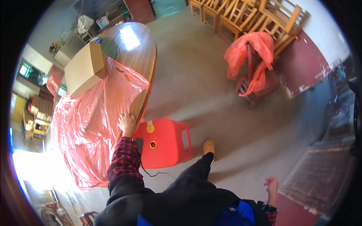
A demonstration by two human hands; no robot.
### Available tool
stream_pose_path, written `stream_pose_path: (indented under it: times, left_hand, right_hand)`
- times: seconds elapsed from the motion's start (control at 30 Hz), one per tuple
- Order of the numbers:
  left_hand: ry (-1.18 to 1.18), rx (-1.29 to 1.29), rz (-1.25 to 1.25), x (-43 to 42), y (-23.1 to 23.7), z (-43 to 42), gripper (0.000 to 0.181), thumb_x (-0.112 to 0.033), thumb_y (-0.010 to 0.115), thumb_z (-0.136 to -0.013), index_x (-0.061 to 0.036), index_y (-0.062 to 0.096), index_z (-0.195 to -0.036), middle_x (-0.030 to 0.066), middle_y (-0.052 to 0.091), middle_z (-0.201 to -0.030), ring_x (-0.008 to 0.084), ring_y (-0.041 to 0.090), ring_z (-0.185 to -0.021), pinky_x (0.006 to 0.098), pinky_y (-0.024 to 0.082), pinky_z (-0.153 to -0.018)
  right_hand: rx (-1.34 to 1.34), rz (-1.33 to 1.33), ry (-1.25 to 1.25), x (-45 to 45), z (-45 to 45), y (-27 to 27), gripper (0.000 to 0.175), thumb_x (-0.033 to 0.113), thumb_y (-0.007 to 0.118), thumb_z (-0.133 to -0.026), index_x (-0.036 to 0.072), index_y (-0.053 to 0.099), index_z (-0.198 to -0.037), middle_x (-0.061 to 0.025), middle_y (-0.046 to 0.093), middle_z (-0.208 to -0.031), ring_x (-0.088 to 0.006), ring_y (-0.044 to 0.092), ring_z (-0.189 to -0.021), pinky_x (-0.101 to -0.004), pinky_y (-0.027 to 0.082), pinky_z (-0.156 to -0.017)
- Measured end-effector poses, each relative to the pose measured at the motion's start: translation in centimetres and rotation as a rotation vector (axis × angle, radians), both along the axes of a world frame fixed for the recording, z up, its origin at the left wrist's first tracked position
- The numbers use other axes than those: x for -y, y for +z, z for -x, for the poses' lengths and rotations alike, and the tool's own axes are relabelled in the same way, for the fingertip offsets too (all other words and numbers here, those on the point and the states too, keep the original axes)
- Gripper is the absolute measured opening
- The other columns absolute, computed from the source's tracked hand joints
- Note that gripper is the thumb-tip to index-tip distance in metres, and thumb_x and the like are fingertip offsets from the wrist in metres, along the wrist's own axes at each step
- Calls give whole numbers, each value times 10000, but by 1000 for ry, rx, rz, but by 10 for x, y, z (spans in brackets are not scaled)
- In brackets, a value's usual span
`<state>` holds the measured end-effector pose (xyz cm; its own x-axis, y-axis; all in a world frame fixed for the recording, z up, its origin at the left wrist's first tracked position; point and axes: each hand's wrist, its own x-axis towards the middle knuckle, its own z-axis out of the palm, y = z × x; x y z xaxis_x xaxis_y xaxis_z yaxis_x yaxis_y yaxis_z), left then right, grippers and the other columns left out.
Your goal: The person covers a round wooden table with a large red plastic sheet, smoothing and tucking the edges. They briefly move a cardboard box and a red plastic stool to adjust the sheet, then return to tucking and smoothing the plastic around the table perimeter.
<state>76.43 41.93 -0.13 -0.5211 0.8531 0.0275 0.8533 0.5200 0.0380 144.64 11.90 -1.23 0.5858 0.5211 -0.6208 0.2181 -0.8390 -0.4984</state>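
Note:
My left hand (127, 123) is at the near edge of the round wooden table (143, 52), touching a large, translucent red plastic bag (93, 127). Its fingers are bent against the plastic; whether they grip it cannot be told. The bag is spread over the table and hangs down its side. A brown cardboard box (82, 69) stands on the table beside the bag's far part. My right hand (272, 186) hangs at my side, away from the table, with loosely bent fingers and nothing visible in it.
A red plastic stool (167, 144) stands beside the table, with a black cable (152, 175) next to it. Another red bag (254, 50) drapes over a dark red folded stand (250, 76). Stacked wooden chairs (237, 17) line the wall. A brown mat (316, 172) lies at the right.

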Motion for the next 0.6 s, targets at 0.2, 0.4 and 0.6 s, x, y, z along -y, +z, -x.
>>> stream_pose_path:
  times: [0.2,0.4,0.6]
  left_hand:
    - [71,94,-28,-46,-10,27,172,-144,536,-758,-25,615,-854,209,625,-801,359,616,-791,454,480,-710]
    - [61,154,80,-50,-8,16,177,-143,481,-769,-34,593,-852,221,619,-849,374,601,-812,459,470,-722]
    - [29,278,-211,-66,-16,-10,145,-154,507,-786,-13,511,-820,231,571,-752,411,559,-743,472,437,-654]
  right_hand:
    - [-11,175,57,-119,-22,17,259,132,356,-810,25,588,-846,-122,566,-563,-166,419,-350,-271,322,-315]
    - [-11,200,273,-241,-25,14,265,106,352,-796,17,594,-860,-145,579,-572,-172,431,-342,-262,328,-317]
    - [-6,188,481,-379,-13,13,261,87,360,-776,25,599,-859,-156,577,-577,-177,444,-354,-277,336,-324]
